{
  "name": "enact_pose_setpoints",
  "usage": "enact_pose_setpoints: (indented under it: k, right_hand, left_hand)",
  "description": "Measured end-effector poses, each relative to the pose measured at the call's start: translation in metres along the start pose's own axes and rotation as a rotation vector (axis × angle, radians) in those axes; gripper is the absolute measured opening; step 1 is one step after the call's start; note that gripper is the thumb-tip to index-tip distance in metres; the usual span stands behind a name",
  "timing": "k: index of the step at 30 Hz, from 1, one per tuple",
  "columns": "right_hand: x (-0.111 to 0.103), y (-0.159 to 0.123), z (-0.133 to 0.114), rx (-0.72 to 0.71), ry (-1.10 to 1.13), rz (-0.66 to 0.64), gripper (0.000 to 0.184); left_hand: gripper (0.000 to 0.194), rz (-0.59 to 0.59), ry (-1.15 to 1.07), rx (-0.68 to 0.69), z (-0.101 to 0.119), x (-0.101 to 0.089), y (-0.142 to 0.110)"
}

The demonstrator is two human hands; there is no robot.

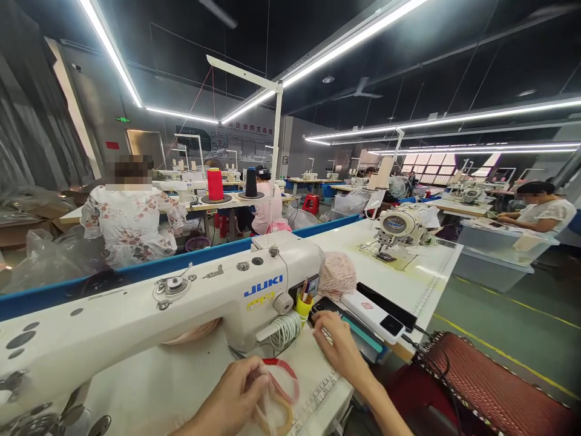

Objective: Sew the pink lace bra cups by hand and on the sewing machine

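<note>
My left hand [242, 387] is closed at the front of the sewing machine [227, 297], thumb pressed against the fingers. A translucent whitish strip [271, 409] hangs from its grip, beside a thin red ring [293, 375] and a tan ring [287, 418]; what kind of things these are I cannot make out. Further right, my right hand [338, 348] reaches over the table with bent fingers, thumb and fingertips apart. Its fingertips are by a black tray-like item [333, 307], close to a yellow cup [303, 310] of pens. No held object shows in it.
A coiled pale cord [285, 332] hangs on the machine. Behind the right hand lie a white power bank [372, 316], a dark slab [388, 306] and pink yarn [338, 275]. A second machine [402, 227] stands beyond. A red woven chair [494, 375] is at right. Several people sit around.
</note>
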State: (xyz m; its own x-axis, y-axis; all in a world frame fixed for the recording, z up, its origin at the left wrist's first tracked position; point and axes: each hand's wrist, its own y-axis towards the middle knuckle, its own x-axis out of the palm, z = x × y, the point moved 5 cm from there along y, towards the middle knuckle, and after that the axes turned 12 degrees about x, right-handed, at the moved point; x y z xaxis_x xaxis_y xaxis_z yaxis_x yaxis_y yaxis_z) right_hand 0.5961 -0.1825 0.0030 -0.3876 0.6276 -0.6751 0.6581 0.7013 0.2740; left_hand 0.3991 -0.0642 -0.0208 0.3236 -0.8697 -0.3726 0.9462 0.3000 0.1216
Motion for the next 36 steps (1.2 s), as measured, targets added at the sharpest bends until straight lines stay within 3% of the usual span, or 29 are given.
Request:
enact_pose_setpoints:
  k: [5, 7, 9, 12, 15, 18, 20, 24, 26, 29, 33, 36]
  right_hand:
    - [-0.08, -0.047, -0.013, 0.053, 0.262, -0.074, 0.03]
    - [-0.105, -0.07, -0.008, 0.218, 0.669, -0.156, 0.03]
    - [-0.11, -0.086, -0.008, 0.311, 0.945, -0.293, 0.03]
    - [-0.082, -0.089, -0.012, 0.386, 0.882, -0.464, 0.043]
    - [-0.028, -0.075, -0.017, 0.376, 0.689, -0.736, 0.062]
    - [0.003, -0.063, -0.022, 0.331, 0.643, -0.877, 0.06]
    - [-0.001, -0.058, -0.025, 0.326, 0.609, -0.843, 0.055]
    - [-0.039, -0.037, -0.025, 0.314, 0.482, -0.634, 0.055]
    - [-0.054, -0.016, -0.017, 0.308, 0.368, -0.52, 0.051]
    - [-0.054, 0.023, 0.005, 0.321, 0.152, -0.419, 0.035]
    - [-0.04, 0.055, 0.034, 0.372, -0.012, -0.374, 0.018]
    - [-0.045, 0.049, 0.032, 0.359, -0.012, -0.36, 0.021]
  left_hand:
    - [0.03, -0.054, -0.255, -0.008, 0.022, 0.015, 0.016]
    - [0.035, -0.104, -0.375, -0.045, 0.029, 0.024, 0.024]
    - [0.041, -0.151, -0.478, -0.074, 0.035, 0.033, 0.031]
    - [0.045, -0.217, -0.516, -0.053, 0.045, 0.042, 0.038]
    - [0.048, -0.303, -0.54, -0.017, 0.056, 0.046, 0.039]
    - [0.045, -0.353, -0.559, 0.03, 0.065, 0.045, 0.038]
    - [0.043, -0.343, -0.572, 0.043, 0.065, 0.041, 0.04]
    - [0.052, -0.173, -0.527, 0.048, 0.053, 0.033, 0.053]
    - [0.052, -0.058, -0.427, 0.059, 0.046, 0.031, 0.059]
    - [0.043, 0.059, -0.169, 0.109, 0.041, 0.028, 0.057]
    - [0.037, 0.023, 0.175, 0.241, 0.044, 0.024, 0.037]
    - [0.036, -0.068, 0.237, 0.273, 0.045, 0.02, 0.026]
